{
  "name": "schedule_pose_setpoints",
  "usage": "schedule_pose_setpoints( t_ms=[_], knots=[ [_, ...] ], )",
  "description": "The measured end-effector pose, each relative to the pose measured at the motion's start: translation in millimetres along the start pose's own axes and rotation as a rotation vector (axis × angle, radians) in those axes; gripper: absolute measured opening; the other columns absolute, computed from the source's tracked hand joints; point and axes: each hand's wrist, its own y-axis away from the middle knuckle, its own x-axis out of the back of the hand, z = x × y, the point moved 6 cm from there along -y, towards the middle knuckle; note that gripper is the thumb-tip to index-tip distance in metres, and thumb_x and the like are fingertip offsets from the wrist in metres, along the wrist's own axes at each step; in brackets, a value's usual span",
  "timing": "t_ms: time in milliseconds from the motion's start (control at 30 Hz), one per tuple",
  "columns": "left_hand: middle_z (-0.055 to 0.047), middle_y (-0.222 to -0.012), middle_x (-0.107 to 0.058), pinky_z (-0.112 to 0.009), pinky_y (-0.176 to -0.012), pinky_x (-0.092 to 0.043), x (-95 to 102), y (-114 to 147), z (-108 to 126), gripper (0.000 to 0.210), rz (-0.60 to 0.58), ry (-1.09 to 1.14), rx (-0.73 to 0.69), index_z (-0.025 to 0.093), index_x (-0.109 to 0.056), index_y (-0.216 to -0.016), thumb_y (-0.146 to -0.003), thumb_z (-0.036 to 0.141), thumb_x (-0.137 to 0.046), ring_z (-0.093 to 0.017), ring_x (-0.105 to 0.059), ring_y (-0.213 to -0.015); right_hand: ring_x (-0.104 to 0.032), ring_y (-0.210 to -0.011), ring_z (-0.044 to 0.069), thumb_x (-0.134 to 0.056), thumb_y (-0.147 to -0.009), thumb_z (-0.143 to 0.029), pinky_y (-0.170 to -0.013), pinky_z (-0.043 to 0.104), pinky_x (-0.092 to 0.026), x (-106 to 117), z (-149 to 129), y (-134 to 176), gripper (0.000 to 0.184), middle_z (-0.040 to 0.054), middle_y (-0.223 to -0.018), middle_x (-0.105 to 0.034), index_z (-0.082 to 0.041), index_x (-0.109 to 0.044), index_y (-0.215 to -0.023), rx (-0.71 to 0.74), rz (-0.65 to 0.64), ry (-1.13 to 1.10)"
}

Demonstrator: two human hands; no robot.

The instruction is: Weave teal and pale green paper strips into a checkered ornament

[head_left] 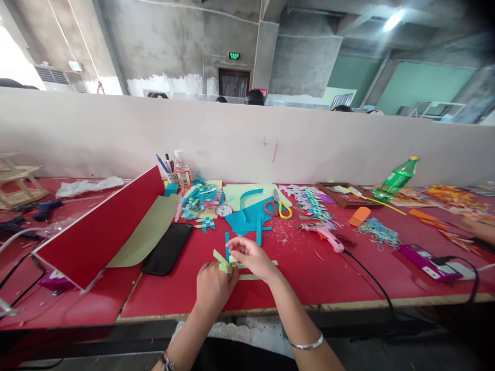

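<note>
My left hand (216,282) is closed around a small bundle of folded paper strips (225,267), pale green with some blue. Above it, my right hand (251,257) bends its fingers and thumb onto the same strips, where a blue end stands up. The exact fold between the fingertips is too small to make out. Pale green strips (249,277) lie flat on the red table beneath my right hand. Just beyond my hands are blue paper sheets (243,220), a loose blue strip (259,230) and a small blue-and-green woven paper piece (206,223).
Left lie a black phone (167,249), a green sheet (149,226) and an upright red board (104,226). Scissors (284,210), a pink glue gun (323,233) and paper scraps (203,200) lie behind. A green bottle (398,178) and purple power strip (429,263) are right, near another person's hand (481,230).
</note>
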Motion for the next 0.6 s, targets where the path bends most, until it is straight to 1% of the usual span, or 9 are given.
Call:
schedule_pose_setpoints(
  t_ms=[100, 200, 300, 367, 467, 600],
  knots=[
    [-0.008, -0.057, -0.061, -0.029, -0.062, -0.037, -0.2, -1.3, -1.7, 0.030, -0.019, 0.007, 0.043, 0.016, -0.062, -0.068, -0.080, 0.030, -0.038, -0.020, -0.059, -0.061, -0.049, -0.069, 0.010, -0.057, -0.071, -0.034, -0.061, 0.021, -0.041, -7.0, 3.2, -4.6, 0.022, -0.0009, -0.078, -0.050, -0.020, -0.056, -0.089, -0.019, -0.036, -0.034],
    [-0.009, -0.058, -0.062, -0.029, -0.063, -0.038, 0.9, -2.6, -3.0, 0.033, -0.013, 0.003, 0.083, 0.016, -0.063, -0.070, -0.081, 0.032, -0.037, -0.020, -0.059, -0.062, -0.050, -0.070, 0.009, -0.057, -0.071, -0.033, -0.060, 0.021, -0.042, -7.0, 5.3, -5.6, 0.023, -0.0008, -0.081, -0.050, -0.021, -0.057, -0.090, -0.036, -0.030, -0.067],
    [-0.009, -0.058, -0.062, -0.030, -0.066, -0.039, 1.6, -4.2, -1.0, 0.038, -0.001, -0.008, 0.051, 0.015, -0.062, -0.062, -0.083, 0.030, -0.033, -0.019, -0.059, -0.060, -0.051, -0.073, 0.010, -0.056, -0.072, -0.033, -0.061, 0.020, -0.042, -4.0, 9.1, -4.4, 0.023, -0.0007, -0.082, -0.052, -0.022, -0.056, -0.092, -0.061, -0.017, -0.111],
    [-0.008, -0.058, -0.063, -0.030, -0.069, -0.039, 1.4, -4.9, 0.4, 0.038, 0.003, -0.013, 0.021, 0.015, -0.062, -0.061, -0.083, 0.028, -0.033, -0.018, -0.059, -0.059, -0.052, -0.075, 0.010, -0.057, -0.071, -0.033, -0.063, 0.021, -0.043, -2.1, 11.7, -3.5, 0.022, -0.0006, -0.082, -0.053, -0.022, -0.057, -0.091, -0.069, -0.010, -0.135],
    [-0.008, -0.057, -0.063, -0.031, -0.071, -0.039, 1.2, -4.7, 0.2, 0.036, 0.015, -0.034, 0.017, 0.015, -0.062, -0.060, -0.082, 0.026, -0.034, -0.018, -0.059, -0.058, -0.053, -0.078, 0.011, -0.057, -0.071, -0.032, -0.069, 0.024, -0.043, -0.8, 13.1, -1.9, 0.022, -0.0008, -0.079, -0.055, -0.021, -0.057, -0.090, -0.058, -0.011, -0.147],
    [-0.008, -0.057, -0.063, -0.030, -0.069, -0.040, 2.5, -3.8, -0.6, 0.035, 0.046, -0.048, 0.026, 0.015, -0.063, -0.062, -0.081, 0.025, -0.036, -0.018, -0.060, -0.059, -0.054, -0.077, 0.012, -0.048, -0.078, -0.033, -0.073, 0.026, -0.042, 0.6, 13.7, 0.1, 0.020, -0.0006, -0.077, -0.057, -0.020, -0.057, -0.090, -0.040, -0.009, -0.129]
  ],
)
